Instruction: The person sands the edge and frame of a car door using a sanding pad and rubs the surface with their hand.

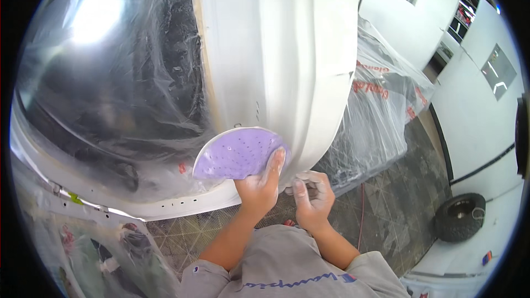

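Observation:
My left hand [261, 186] grips a folded purple sanding disc [238, 153] with small holes, thumb on its face and the fingers hidden behind. The disc overlaps the lower part of a white vehicle body panel [285, 58]. To its right, my right hand [312, 198] has dusty, curled fingers near the panel's lower edge; whether it pinches anything there I cannot tell. Clear masking film [124, 87] covers the dark opening left of the panel, with a tan tape line [203, 49] along the border.
Plastic film with red print [372, 120] drapes an object beyond the panel. A black tire [460, 217] stands by the white wall at right. A thin red hose [362, 215] runs over the patterned floor [182, 231]. At lower left is a film-covered panel [95, 244].

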Motion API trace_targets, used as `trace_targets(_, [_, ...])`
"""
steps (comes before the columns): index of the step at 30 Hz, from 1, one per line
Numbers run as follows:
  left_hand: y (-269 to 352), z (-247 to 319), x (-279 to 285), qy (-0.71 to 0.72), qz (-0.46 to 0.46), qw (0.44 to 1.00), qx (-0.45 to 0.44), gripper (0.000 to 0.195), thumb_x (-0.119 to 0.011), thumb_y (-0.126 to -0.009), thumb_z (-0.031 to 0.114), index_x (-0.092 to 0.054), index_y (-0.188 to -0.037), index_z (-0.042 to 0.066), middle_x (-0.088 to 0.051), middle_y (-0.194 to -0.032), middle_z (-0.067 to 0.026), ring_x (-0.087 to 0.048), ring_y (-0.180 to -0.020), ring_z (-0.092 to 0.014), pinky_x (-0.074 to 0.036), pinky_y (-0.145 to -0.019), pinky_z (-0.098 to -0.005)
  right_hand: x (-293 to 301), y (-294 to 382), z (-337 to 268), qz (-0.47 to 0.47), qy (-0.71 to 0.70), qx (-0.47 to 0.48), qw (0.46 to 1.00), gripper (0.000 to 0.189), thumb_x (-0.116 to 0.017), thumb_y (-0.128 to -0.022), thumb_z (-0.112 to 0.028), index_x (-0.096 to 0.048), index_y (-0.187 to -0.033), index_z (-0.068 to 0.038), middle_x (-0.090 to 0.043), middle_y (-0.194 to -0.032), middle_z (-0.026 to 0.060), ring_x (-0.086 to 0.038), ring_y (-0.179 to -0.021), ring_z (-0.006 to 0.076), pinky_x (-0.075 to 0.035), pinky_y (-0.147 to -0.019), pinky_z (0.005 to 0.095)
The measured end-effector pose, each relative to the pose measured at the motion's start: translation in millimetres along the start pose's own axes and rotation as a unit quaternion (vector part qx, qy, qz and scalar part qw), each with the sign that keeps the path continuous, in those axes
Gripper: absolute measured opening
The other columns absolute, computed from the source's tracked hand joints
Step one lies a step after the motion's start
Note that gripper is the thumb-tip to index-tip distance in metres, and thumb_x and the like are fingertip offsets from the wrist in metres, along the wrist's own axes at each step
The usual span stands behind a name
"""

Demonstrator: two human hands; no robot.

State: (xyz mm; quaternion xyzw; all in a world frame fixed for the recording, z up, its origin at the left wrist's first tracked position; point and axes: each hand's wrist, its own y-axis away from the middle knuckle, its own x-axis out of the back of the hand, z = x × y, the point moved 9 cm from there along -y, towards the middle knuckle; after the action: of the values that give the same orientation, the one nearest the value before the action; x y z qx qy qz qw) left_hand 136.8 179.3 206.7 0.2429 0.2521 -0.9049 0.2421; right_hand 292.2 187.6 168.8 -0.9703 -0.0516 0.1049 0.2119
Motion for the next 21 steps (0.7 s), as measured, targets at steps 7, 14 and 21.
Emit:
trace_targets(7, [-19.1,14.9,-39.3,-0.195,0.048,0.965,-0.169,0.021,-0.075,-0.084,-0.008,-0.068,-0.103,-0.008,-0.073,-0.100,-0.0089,-0.069,-0.090,-0.015,-0.055,-0.084,-0.0303,33.2,-24.1,-1.7,0.002,0.049,0.081,0.996,0.014,-0.063,-0.096,-0.003,-0.059,-0.107,0.003,-0.068,-0.084,0.0107,-0.068,-0.074,0.0143,-0.053,-0.068,0.0261])
trace_targets(14, [-11.8,15.8,-35.8,-0.227,0.073,0.937,-0.256,0.024,-0.079,-0.083,-0.003,-0.068,-0.103,-0.008,-0.073,-0.100,-0.0104,-0.070,-0.090,-0.017,-0.054,-0.082,-0.0286,32.9,-47.2,3.8,-0.015,0.044,0.094,0.994,0.012,-0.062,-0.099,-0.008,-0.057,-0.106,0.000,-0.066,-0.079,0.0075,-0.061,-0.068,0.0087,-0.048,-0.060,0.0223])
trace_targets(21, [-33.7,42.5,-73.7,-0.442,0.059,0.809,-0.383,0.014,-0.073,-0.088,-0.004,-0.067,-0.100,-0.006,-0.069,-0.091,-0.0069,-0.063,-0.080,-0.013,-0.051,-0.070,-0.0263,36.5,-39.6,24.2,-0.026,0.011,0.044,0.999,0.015,-0.063,-0.096,-0.005,-0.057,-0.106,0.004,-0.067,-0.092,0.0133,-0.068,-0.075,0.0149,-0.053,-0.068,0.0260])
